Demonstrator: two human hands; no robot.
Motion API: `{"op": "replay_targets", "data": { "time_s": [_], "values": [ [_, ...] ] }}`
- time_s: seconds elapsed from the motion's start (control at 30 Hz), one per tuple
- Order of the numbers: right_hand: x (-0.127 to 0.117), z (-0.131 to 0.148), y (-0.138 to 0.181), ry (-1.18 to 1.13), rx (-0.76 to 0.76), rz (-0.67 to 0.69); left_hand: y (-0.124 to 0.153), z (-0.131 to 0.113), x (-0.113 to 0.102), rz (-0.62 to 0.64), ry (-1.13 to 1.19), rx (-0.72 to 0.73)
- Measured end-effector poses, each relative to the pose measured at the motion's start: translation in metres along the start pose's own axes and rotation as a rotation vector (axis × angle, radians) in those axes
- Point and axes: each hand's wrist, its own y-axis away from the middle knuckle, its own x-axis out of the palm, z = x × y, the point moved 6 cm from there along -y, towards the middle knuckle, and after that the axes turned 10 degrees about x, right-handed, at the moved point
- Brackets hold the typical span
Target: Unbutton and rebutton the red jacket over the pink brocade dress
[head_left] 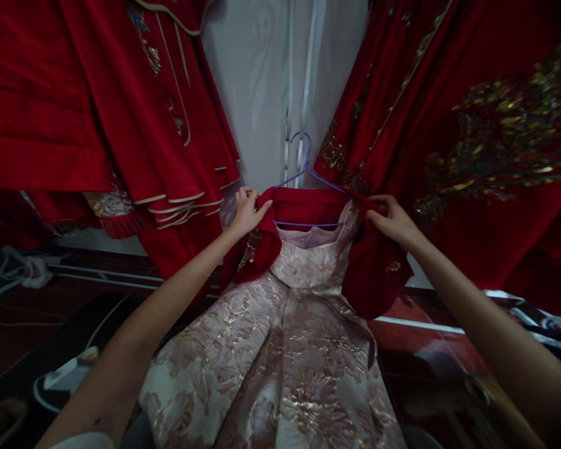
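Note:
In front of me a pale pink and gold floral dress (303, 349) hangs on a purple wire hanger (307, 163). A short red jacket (376, 274) with beaded trim lies over the dress's shoulders, its two front sides spread apart. My left hand (250, 211) pinches the jacket at its left shoulder, thumb on top of the cloth. At the other shoulder my right hand (393, 219) grips the jacket's edge between thumb and fingers. The hanger's hook stands upright between the two hands, and its lower bar shows inside the neckline.
Red garments (159, 125) with cream piping hang at the left. More red garments (472, 237) with gold embroidery hang at the right. Behind are pale doors (247, 75). An iron-like white appliance (68, 374) sits on a dark surface at lower left. A metal rail (421, 324) runs low behind the dress.

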Motion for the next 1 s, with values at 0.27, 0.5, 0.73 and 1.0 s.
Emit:
{"op": "replay_targets", "data": {
  "time_s": [0.27, 0.5, 0.73, 1.0],
  "values": [
    [0.038, 0.034, -0.001, 0.038, -0.274, -0.167, 0.001, -0.046, 0.007, 0.248, -0.008, 0.174],
    [0.128, 0.068, 0.039, -0.311, -0.451, 0.251, 0.032, -0.09, 0.038, 0.322, 0.192, 0.237],
    [0.133, 0.044, 0.055, -0.64, -0.227, 0.313, 0.054, -0.06, 0.05, 0.055, 0.66, -0.133],
    [0.144, 0.036, 0.069, -0.684, -0.232, 0.364, 0.071, -0.052, 0.049, -0.078, 0.762, -0.265]
  ]
}}
